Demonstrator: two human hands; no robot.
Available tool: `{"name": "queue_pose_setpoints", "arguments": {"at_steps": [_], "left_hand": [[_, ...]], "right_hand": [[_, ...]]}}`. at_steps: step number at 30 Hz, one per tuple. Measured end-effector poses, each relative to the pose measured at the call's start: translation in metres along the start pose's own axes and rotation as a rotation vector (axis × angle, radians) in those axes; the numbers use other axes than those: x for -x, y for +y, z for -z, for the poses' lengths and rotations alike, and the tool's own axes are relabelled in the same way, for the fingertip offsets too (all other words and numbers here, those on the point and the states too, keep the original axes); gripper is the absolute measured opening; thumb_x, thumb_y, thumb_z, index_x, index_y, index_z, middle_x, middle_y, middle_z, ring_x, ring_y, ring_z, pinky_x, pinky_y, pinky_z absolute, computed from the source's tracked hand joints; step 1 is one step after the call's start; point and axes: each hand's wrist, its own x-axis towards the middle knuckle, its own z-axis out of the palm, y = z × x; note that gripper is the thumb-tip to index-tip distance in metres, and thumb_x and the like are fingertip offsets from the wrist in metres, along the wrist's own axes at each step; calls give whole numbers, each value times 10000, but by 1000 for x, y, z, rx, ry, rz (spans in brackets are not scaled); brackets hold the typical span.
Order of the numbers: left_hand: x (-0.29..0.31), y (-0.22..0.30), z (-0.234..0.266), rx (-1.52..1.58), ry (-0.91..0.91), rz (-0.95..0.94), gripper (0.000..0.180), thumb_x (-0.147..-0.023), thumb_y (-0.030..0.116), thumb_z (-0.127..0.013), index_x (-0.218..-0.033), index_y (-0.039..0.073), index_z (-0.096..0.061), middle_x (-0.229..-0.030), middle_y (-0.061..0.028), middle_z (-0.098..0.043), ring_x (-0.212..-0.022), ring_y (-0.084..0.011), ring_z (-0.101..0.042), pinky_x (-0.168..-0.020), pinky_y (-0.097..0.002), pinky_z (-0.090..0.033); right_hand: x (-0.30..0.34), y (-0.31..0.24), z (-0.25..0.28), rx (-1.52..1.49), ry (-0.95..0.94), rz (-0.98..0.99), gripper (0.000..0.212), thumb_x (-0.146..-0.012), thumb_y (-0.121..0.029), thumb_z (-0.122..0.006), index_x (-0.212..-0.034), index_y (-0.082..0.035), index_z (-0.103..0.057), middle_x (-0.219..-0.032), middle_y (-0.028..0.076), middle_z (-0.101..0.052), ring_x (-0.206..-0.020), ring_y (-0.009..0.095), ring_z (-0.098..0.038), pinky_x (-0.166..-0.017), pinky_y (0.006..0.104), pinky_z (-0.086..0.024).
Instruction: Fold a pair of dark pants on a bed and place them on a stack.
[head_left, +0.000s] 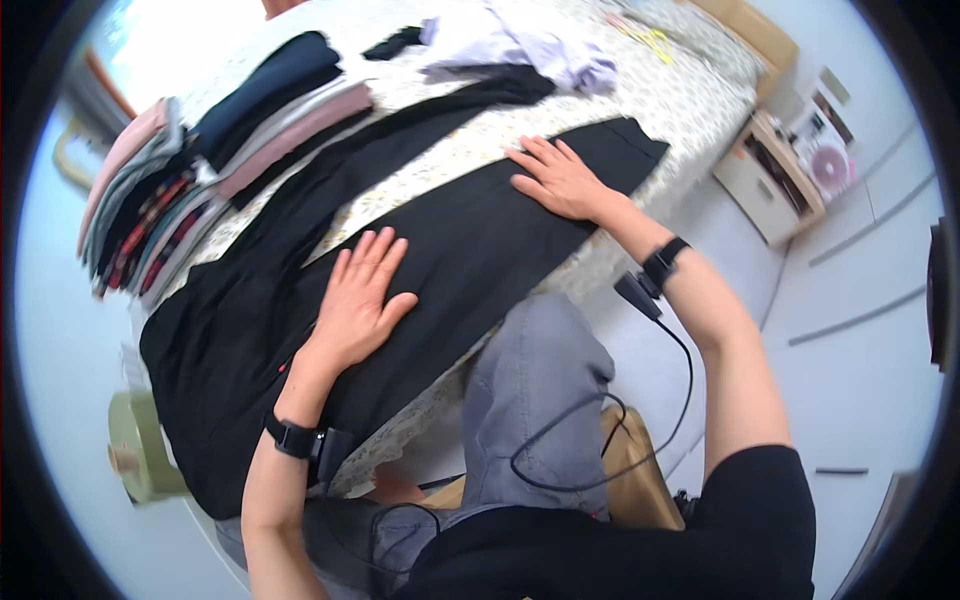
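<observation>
Left grip (355,305), right grip (562,184), black trousers (465,250) beneath, pointing upper right

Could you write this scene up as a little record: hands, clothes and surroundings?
Left hand: palm down on black trousers
Right hand: palm down on the same trousers, nearer a leg's hem
Black wristbands: one on each arm
Bed: pale patterned cover, under the trousers
Folded clothes: stacks, toward the left
Lilac garment: crumpled, on the bed's far side

Home bedroom: floral-sheeted bed (690,108), bedside cabinet (755,190), folded clothes (265,95).
</observation>
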Motion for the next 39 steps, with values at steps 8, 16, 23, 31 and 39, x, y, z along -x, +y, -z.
{"name": "queue_pose_setpoints", "arguments": {"at_steps": [8,16,23,31,39], "left_hand": [[19,-67,27,-28,489,152,431,-803,169,-657,-1184,15,-529,-1255,-163,-514,-1149,-319,-491,-979,-386,-379],[31,-92,-10,97,544,406,312,-874,97,-530,-1183,82,-571,-1249,-76,-553,-1202,-242,-471,-1006,-369,-331],[28,-90,-9,187,599,338,280,-938,181,-470,-1189,123,-580,-1233,-71,-564,-1192,-248,-472,-1003,-359,-316],[30,-84,2,255,615,248,326,-956,250,-432,-1238,140,-552,-1259,-116,-543,-1214,-274,-461,-1029,-387,-292],[35,-90,-9,84,477,325,499,-927,511,-368,-1287,198,-516,-1374,-150,-417,-1310,-337,-316,-1090,-460,-165]], "right_hand": [[-47,58,2,-341,263,-137,611,-893,-321,-527,-1336,50,-330,-1340,275,-387,-1270,369,-358,-1065,390,-273],[-122,134,-38,-639,421,-613,557,-719,-285,-685,-1113,83,-544,-1037,248,-618,-962,349,-608,-850,367,-463],[-148,114,24,-615,249,-562,294,-721,-315,-675,-655,-34,-617,-596,48,-587,-472,145,-510,-471,292,-413],[-130,114,203,-577,645,-518,163,-736,-168,-649,-826,-32,-638,-604,21,-534,-466,116,-469,-400,250,-359],[-142,150,127,-1428,838,-623,307,-847,-51,-495,-1132,56,-453,-957,173,-578,-760,280,-619,-593,330,-555]]}}
